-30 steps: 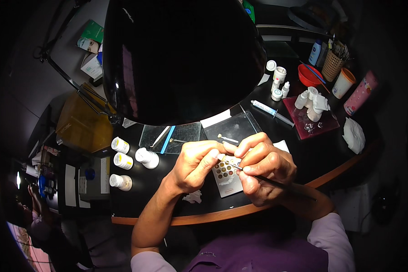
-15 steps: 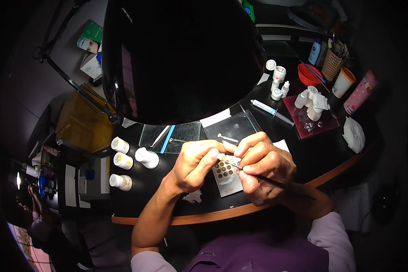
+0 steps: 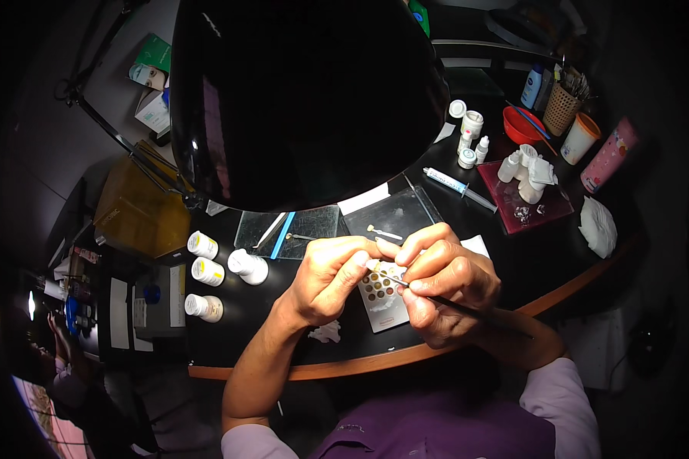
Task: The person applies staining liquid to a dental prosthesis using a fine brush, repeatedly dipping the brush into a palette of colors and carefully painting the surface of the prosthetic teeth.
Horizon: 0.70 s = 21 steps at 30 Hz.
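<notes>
Between the thumb and fingers of my left hand (image 3: 331, 277) is a small pale dental crown (image 3: 373, 265), mostly covered by the fingertips. My right hand (image 3: 452, 284) grips a thin dark-handled brush (image 3: 467, 309) like a pen. The brush's tip meets the crown or lies right beside it; which one I cannot tell. Both hands are close together above a white palette (image 3: 390, 317) with rows of round coloured wells. Just beyond the fingers, a small stick with a pale piece on its end (image 3: 383, 232) rests on a dark glass slab (image 3: 406, 212).
A large black lamp shade (image 3: 310, 107) hangs over the desk's far side. White jars (image 3: 207, 271) stand at left, near a glass plate with a blue-handled tool (image 3: 283, 235). To the right are a syringe (image 3: 459, 190), a maroon block (image 3: 547, 206), a red bowl (image 3: 519, 126) and crumpled tissue (image 3: 598, 228).
Hardly anything differs. Both hands keep their place and their hold; the brush shifts very slightly at the crown.
</notes>
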Tool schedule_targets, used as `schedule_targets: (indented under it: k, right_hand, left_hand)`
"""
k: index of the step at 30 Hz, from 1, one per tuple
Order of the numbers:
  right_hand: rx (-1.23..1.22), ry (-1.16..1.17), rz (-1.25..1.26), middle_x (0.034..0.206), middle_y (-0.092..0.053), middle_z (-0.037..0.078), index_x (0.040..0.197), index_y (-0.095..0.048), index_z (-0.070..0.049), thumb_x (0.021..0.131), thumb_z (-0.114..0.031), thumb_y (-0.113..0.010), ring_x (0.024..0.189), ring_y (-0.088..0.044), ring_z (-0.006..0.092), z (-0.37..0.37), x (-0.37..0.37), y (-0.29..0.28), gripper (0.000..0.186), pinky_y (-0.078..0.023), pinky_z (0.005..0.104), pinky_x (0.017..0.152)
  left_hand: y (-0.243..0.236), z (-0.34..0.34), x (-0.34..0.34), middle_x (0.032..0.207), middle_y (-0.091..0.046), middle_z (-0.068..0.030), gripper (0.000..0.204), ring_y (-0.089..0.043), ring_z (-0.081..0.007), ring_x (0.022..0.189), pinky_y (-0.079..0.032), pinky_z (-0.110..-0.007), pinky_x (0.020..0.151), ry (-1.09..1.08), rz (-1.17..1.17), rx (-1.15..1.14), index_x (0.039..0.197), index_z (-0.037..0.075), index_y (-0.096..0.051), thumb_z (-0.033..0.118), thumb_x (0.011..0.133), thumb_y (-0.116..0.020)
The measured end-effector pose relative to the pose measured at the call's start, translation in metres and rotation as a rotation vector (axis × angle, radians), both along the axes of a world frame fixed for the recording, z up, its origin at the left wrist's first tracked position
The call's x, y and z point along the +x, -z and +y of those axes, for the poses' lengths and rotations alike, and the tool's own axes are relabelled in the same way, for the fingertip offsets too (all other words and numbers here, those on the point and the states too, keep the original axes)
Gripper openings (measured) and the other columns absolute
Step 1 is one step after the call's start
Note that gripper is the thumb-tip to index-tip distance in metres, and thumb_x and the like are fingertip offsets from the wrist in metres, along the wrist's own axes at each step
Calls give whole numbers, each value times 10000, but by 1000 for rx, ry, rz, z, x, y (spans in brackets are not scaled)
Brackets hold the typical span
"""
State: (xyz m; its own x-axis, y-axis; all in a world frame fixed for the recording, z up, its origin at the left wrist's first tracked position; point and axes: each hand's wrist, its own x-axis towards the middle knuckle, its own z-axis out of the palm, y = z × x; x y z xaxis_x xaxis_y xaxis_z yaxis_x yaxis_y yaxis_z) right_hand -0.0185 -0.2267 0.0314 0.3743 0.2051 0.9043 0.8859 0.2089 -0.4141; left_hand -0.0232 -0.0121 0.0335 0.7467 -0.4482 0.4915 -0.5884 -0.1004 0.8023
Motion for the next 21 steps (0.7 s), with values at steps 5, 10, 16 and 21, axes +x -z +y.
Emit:
schedule_targets:
  k: [5,10,16,21]
  right_hand:
    - [-17,8,-21,810,-657,89,971,-595,-50,838,57,-663,880,-674,271,-1,0,-1,184,-572,365,780]
    - [-6,19,-34,822,-663,95,976,-597,-50,834,60,-676,877,-679,273,-1,1,-1,196,-577,364,767]
    - [24,21,1,826,-698,106,927,-649,-29,743,111,-707,853,-741,293,0,-1,0,238,-581,421,846]
    - [19,15,5,821,-694,106,915,-647,-32,739,107,-706,851,-742,294,-1,0,-1,232,-579,420,847]
  left_hand:
    - [1,0,0,770,-633,-67,363,-500,-89,603,-396,-255,562,5,-10,-18,1096,-100,-692,203,1063,-494]
    - [-4,2,-3,915,-710,-136,361,-626,-174,731,-483,-294,675,15,66,3,1102,-98,-715,187,1069,-496]
    - [-4,3,-2,1084,-788,-213,347,-760,-268,876,-582,-339,803,16,62,13,1088,-99,-728,165,1078,-504]
    - [-6,3,-2,1077,-789,-213,339,-764,-273,869,-585,-338,803,23,88,22,1057,-101,-721,163,1073,-510]
